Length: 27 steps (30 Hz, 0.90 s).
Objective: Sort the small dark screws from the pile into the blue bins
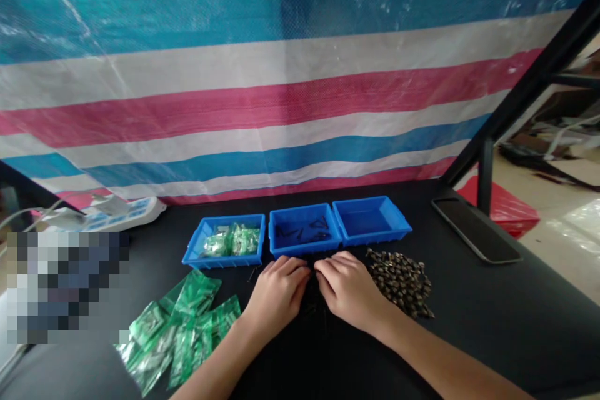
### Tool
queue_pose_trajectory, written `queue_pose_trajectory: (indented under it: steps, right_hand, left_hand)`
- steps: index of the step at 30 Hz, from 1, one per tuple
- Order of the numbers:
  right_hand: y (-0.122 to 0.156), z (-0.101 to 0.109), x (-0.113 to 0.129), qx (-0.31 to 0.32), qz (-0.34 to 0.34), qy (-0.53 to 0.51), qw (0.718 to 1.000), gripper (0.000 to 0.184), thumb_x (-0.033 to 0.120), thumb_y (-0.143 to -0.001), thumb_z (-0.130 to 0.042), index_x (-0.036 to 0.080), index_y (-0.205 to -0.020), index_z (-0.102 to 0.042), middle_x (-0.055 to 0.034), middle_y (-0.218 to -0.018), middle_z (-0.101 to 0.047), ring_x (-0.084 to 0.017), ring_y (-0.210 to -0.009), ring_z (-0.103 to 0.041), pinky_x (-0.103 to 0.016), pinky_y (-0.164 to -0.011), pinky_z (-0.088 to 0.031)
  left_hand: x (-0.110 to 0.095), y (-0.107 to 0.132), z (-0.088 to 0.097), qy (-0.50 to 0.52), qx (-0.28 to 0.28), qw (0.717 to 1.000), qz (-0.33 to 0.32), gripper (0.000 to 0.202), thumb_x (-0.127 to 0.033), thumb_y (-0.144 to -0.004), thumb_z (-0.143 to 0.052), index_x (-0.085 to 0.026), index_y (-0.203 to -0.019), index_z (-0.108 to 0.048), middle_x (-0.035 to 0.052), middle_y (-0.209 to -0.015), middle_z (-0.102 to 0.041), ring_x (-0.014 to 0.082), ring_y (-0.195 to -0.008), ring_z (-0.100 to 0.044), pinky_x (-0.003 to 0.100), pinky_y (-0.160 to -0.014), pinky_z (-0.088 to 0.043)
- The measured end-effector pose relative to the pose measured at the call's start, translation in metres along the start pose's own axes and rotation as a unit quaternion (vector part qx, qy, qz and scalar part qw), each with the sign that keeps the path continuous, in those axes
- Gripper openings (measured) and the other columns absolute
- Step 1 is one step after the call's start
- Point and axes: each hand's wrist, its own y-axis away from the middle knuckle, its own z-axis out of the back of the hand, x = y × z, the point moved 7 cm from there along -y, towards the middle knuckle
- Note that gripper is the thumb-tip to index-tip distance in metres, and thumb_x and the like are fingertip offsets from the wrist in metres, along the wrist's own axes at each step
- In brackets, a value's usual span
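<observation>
My left hand (277, 292) and my right hand (349, 287) rest side by side on the black table (492, 319), fingers curled together over small dark parts between them that I cannot make out. A heap of small dark screws (402, 281) lies just right of my right hand. Several green plastic bags (180, 328) lie left of my left hand. Behind the hands stand three blue trays: the left tray (225, 259) holds green bags, the middle tray (302, 247) holds a few black parts, the right tray (372, 232) holds nothing.
A striped tarp (281, 75) hangs behind the table. A white power strip (117, 212) lies at the back left. A dark phone (475, 236) lies at the right, beside a black frame post (485, 175). A blurred patch covers the left edge.
</observation>
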Motion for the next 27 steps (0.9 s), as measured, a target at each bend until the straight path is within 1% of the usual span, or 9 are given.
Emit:
queue_pose_trajectory:
  steps: [5,8,11,14,16,18,22,27]
  right_hand:
    - [0.0,-0.003,-0.001,0.004,-0.007,0.003,1.0,0.015,0.006,-0.079,-0.047,0.017,-0.071,-0.053,-0.0015,-0.067,-0.059,-0.016,-0.066,-0.054,-0.027,-0.067,-0.034]
    - [0.0,-0.002,-0.004,-0.021,-0.014,-0.008,1.0,0.014,0.009,-0.08,-0.047,0.018,-0.071,-0.054,-0.0012,-0.067,-0.06,-0.016,-0.065,-0.054,-0.028,-0.067,-0.034]
    - [0.001,0.002,-0.002,-0.046,-0.004,-0.033,0.998,0.012,0.013,-0.081,-0.047,0.018,-0.074,-0.056,-0.0015,-0.067,-0.061,-0.016,-0.066,-0.055,-0.028,-0.071,-0.035]
    - [0.0,0.005,0.004,-0.057,0.015,-0.052,0.997,0.012,0.015,-0.082,-0.046,0.017,-0.076,-0.056,-0.0029,-0.069,-0.062,-0.016,-0.069,-0.055,-0.029,-0.075,-0.035]
    - [0.0,0.006,0.005,-0.062,0.02,-0.053,0.996,0.012,0.017,-0.082,-0.047,0.017,-0.077,-0.057,-0.0037,-0.071,-0.061,-0.017,-0.071,-0.055,-0.03,-0.075,-0.035]
    - [-0.001,0.006,0.006,-0.062,0.025,-0.055,0.996,0.01,0.018,-0.082,-0.048,0.017,-0.078,-0.057,-0.0038,-0.072,-0.061,-0.016,-0.072,-0.054,-0.03,-0.074,-0.035]
    - [-0.003,0.005,0.003,-0.062,0.027,-0.056,0.996,0.008,0.019,-0.081,-0.05,0.017,-0.078,-0.057,-0.0037,-0.072,-0.061,-0.016,-0.072,-0.054,-0.03,-0.073,-0.036]
    - [-0.003,0.007,0.003,-0.069,0.031,-0.05,0.996,0.005,0.019,-0.081,-0.052,0.017,-0.078,-0.057,-0.0035,-0.073,-0.062,-0.016,-0.073,-0.054,-0.03,-0.074,-0.035]
  left_hand:
    - [-0.002,0.0,-0.001,-0.01,0.004,1.0,0.017,0.023,-0.018,-0.086,-0.043,-0.024,-0.095,-0.063,0.0007,-0.102,-0.064,0.0189,-0.091,-0.056,0.035,-0.079,-0.049]
    - [-0.002,0.0,0.0,-0.005,-0.008,1.0,0.022,0.023,-0.018,-0.086,-0.044,-0.023,-0.095,-0.064,0.0013,-0.102,-0.065,0.0189,-0.091,-0.056,0.035,-0.08,-0.049]
    - [-0.001,0.001,0.001,-0.003,-0.019,1.0,0.017,0.022,-0.019,-0.085,-0.044,-0.022,-0.094,-0.064,0.0022,-0.106,-0.065,0.0196,-0.095,-0.056,0.036,-0.083,-0.048]
    - [0.002,0.002,0.004,0.012,-0.025,1.0,0.015,0.022,-0.019,-0.086,-0.043,-0.02,-0.094,-0.064,0.0034,-0.098,-0.066,0.0183,-0.091,-0.056,0.033,-0.082,-0.048]
    - [0.004,0.002,0.006,0.023,-0.03,0.999,0.021,0.022,-0.02,-0.088,-0.041,-0.02,-0.092,-0.063,0.0035,-0.09,-0.066,0.0168,-0.085,-0.057,0.03,-0.078,-0.048]
    - [0.006,0.002,0.008,0.028,-0.042,0.998,0.028,0.022,-0.022,-0.088,-0.041,-0.019,-0.091,-0.062,0.0034,-0.085,-0.065,0.0159,-0.082,-0.057,0.028,-0.074,-0.048]
    - [0.008,0.001,0.011,0.035,-0.07,0.996,0.038,0.02,-0.023,-0.088,-0.042,-0.019,-0.091,-0.062,0.003,-0.086,-0.065,0.0157,-0.081,-0.058,0.028,-0.074,-0.048]
    - [0.008,-0.001,0.011,0.057,-0.078,0.995,0.032,0.022,-0.021,-0.089,-0.04,-0.02,-0.096,-0.061,0.0034,-0.09,-0.066,0.0159,-0.084,-0.059,0.028,-0.076,-0.048]
